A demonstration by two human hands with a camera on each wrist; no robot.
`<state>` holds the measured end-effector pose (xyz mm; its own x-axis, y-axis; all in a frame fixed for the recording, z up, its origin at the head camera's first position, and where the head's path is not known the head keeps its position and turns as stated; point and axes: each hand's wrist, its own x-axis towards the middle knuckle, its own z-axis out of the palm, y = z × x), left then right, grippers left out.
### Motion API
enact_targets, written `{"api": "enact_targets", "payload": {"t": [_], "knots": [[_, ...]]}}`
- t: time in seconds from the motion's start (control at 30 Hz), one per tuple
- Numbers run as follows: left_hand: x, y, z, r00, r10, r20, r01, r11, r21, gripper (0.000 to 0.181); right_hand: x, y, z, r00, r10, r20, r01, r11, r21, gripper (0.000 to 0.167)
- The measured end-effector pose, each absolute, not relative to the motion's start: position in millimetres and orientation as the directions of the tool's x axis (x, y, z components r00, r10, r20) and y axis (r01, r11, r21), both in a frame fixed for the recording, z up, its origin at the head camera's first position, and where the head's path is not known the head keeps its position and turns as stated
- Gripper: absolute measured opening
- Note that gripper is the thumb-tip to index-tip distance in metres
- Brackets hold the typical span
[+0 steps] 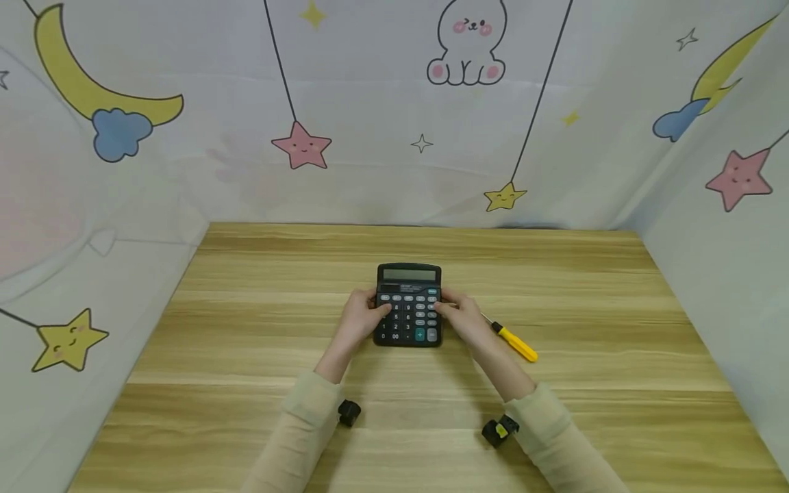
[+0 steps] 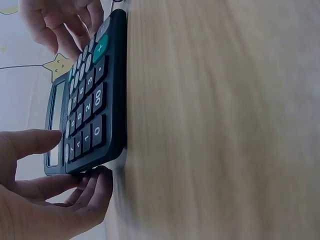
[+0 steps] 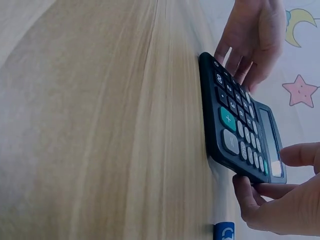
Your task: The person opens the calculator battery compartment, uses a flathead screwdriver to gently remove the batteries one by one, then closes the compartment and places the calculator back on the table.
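Note:
A black desk calculator [image 1: 407,316] with grey, black and green keys lies face up over the middle of the table, its display at the far end. My left hand [image 1: 360,318] grips its left side, thumb above and fingers around the edge and underneath. On the opposite side my right hand [image 1: 465,320] holds it the same way. The left wrist view shows the calculator [image 2: 90,100] edge-on, close to the tabletop; whether it touches the wood I cannot tell. A screwdriver [image 1: 518,343] with a yellow handle lies just right of my right hand, its tip partly hidden.
The wood-grain table [image 1: 246,329] is bordered by a printed curtain [image 1: 370,185] at the back and sides. In the right wrist view a blue cylindrical end [image 3: 224,231] with white marking shows near the bottom. Small black devices [image 1: 349,413] sit at both wrists.

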<state>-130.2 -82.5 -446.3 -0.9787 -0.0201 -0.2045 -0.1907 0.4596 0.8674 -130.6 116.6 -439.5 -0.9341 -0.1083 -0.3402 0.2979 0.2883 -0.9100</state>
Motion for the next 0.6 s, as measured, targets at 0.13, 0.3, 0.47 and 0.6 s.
{"api": "enact_targets", "payload": {"t": [0.13, 0.3, 0.47, 0.6], "knots": [[-129.3, -81.3, -449.7, -0.973, -0.015, -0.23, -0.215, 0.423, 0.88, 0.047, -130.5, 116.9, -440.7, -0.931, -0.095, -0.352, 0.313, 0.283, -0.907, 0.052], [-125.7, -81.5, -450.2, -0.966, -0.013, -0.259, -0.242, 0.404, 0.882, 0.056, -130.5, 117.7, -443.2, -0.928, -0.082, -0.362, 0.325, 0.293, -0.899, 0.055], [-122.0, -82.4, -449.0, -0.969, 0.016, -0.247, -0.22, 0.4, 0.89, 0.057, -129.7, 119.1, -446.2, -0.928, -0.092, -0.36, 0.322, 0.287, -0.902, 0.056], [-110.5, -86.5, -447.6, -0.985, 0.052, -0.163, -0.115, 0.505, 0.855, 0.063, -123.6, 125.5, -445.6, -0.947, -0.103, -0.304, 0.254, 0.336, -0.907, 0.059]]}}
